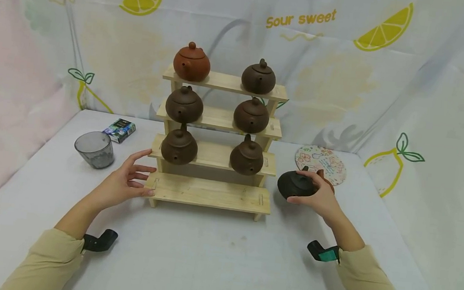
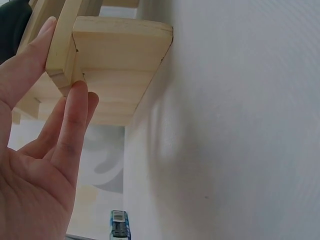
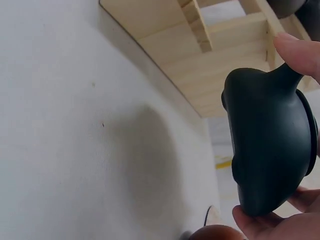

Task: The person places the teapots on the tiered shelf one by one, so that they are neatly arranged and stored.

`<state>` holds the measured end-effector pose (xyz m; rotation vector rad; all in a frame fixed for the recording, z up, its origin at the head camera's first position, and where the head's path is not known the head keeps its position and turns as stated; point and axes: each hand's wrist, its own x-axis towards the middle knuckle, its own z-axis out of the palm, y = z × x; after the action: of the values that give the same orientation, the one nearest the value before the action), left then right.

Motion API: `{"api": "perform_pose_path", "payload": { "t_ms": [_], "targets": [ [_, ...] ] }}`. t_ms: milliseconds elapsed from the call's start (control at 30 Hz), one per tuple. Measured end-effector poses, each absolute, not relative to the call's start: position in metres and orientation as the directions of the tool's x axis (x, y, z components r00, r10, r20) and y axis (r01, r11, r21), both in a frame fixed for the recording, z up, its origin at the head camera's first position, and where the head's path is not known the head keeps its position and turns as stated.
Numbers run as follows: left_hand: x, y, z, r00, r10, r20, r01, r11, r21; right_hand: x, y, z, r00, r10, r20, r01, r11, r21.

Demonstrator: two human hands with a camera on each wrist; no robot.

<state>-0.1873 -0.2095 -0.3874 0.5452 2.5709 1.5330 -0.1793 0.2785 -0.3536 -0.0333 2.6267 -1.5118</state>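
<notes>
My right hand holds a black teapot just right of the wooden tiered stand. In the right wrist view the black teapot hangs above the tablecloth, its shadow cast below. The thumb presses its narrow projecting part while fingers support the far side. With thumb and fingers, my left hand grips the left end of the stand's lowest board. Several brown teapots and one reddish teapot sit in pairs on the upper three boards. Nothing stands on the lowest board.
An orange-brown teapot, mostly hidden behind the right hand, stands near a round patterned mat. A grey glass cup and a small printed box are on the left. Printed cloth hangs behind.
</notes>
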Motion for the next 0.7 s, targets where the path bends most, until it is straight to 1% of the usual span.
{"api": "perform_pose_path", "payload": {
  "t_ms": [133, 367, 700],
  "targets": [
    [-0.187, -0.210, -0.387, -0.928, 0.361, 0.087, 0.245, 0.418, 0.875, -0.169, 0.276, -0.348, -0.993, -0.105, -0.052, -0.008, 0.500, -0.866],
    [-0.188, -0.211, -0.385, -0.920, 0.386, 0.069, 0.237, 0.406, 0.883, -0.154, 0.271, -0.339, -0.990, -0.139, -0.028, -0.044, 0.487, -0.872],
    [-0.188, -0.213, -0.385, -0.909, 0.412, 0.056, 0.226, 0.375, 0.899, -0.141, 0.254, -0.331, -0.966, -0.257, 0.040, -0.164, 0.485, -0.859]
  ]
}}
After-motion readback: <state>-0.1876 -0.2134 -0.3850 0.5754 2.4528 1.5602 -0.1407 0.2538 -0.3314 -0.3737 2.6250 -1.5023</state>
